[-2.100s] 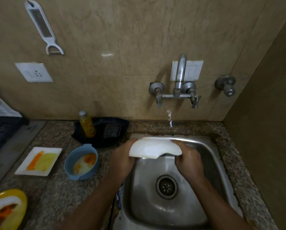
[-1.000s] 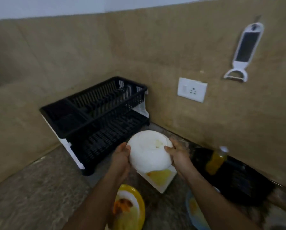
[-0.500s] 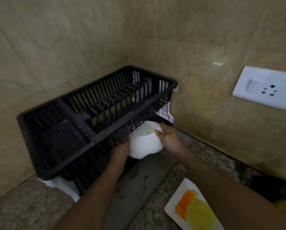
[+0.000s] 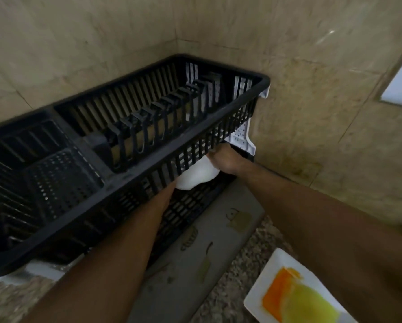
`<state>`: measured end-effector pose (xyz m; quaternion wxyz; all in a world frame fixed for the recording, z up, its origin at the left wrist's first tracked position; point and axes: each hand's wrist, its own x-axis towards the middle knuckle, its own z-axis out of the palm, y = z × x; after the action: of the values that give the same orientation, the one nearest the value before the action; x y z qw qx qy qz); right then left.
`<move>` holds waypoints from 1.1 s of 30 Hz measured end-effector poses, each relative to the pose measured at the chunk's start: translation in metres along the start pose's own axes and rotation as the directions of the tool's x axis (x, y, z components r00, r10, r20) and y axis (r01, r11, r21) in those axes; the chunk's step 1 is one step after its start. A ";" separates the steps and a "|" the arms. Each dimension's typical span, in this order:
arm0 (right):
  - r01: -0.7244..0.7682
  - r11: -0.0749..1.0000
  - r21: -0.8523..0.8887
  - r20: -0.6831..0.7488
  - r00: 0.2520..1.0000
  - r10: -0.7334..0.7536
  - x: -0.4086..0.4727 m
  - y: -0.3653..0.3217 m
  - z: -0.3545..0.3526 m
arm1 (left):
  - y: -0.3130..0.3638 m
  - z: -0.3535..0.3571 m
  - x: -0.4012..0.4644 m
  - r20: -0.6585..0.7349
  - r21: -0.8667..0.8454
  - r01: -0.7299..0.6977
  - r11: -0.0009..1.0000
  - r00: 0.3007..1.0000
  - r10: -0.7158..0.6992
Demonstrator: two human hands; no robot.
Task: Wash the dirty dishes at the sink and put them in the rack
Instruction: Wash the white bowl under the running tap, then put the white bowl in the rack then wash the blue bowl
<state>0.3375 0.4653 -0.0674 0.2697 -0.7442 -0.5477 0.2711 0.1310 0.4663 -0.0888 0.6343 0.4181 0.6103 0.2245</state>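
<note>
Change: bowl [image 4: 196, 174] went from sink to rack [image 4: 134, 127], now entering its lower tier, so placing is almost done | Pose: both arms reach forward under the upper basket | Fingers: right hand [image 4: 225, 159] holds the bowl rim; left hand [image 4: 166, 194] mostly hidden, cannot tell | Dirty plate [image 4: 295, 292] waits.

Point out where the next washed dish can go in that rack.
Free: the upper tier's plate slots and its cutlery bin. Crowded: the lower tier's right end, where both hands push the white bowl under the upper basket.
</note>
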 end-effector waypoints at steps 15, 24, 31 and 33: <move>-0.042 0.998 -0.047 0.022 0.999 0.043 -0.014 -0.016 0.000 | 0.035 0.066 -0.040 -0.582 -0.110 -0.238 0.965 0.802 0.132; 0.004 0.997 -0.081 -0.099 0.995 -0.012 -0.149 -0.028 -0.044 | 0.018 0.025 -0.112 0.087 0.646 -0.487 0.588 0.812 0.577; -0.047 0.993 0.107 -0.163 0.985 0.064 -0.311 -0.025 -0.083 | -0.031 0.052 -0.240 0.239 0.685 -0.538 0.492 0.803 0.545; -0.074 0.980 0.187 -0.203 0.973 0.113 -0.363 -0.016 -0.093 | -0.050 0.059 -0.282 0.264 0.668 -0.548 0.503 0.807 0.528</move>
<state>0.2997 0.1103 0.0488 0.3789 -0.7668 -0.4535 0.2504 0.1330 0.2001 0.0309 0.3251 0.8020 0.4788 0.1480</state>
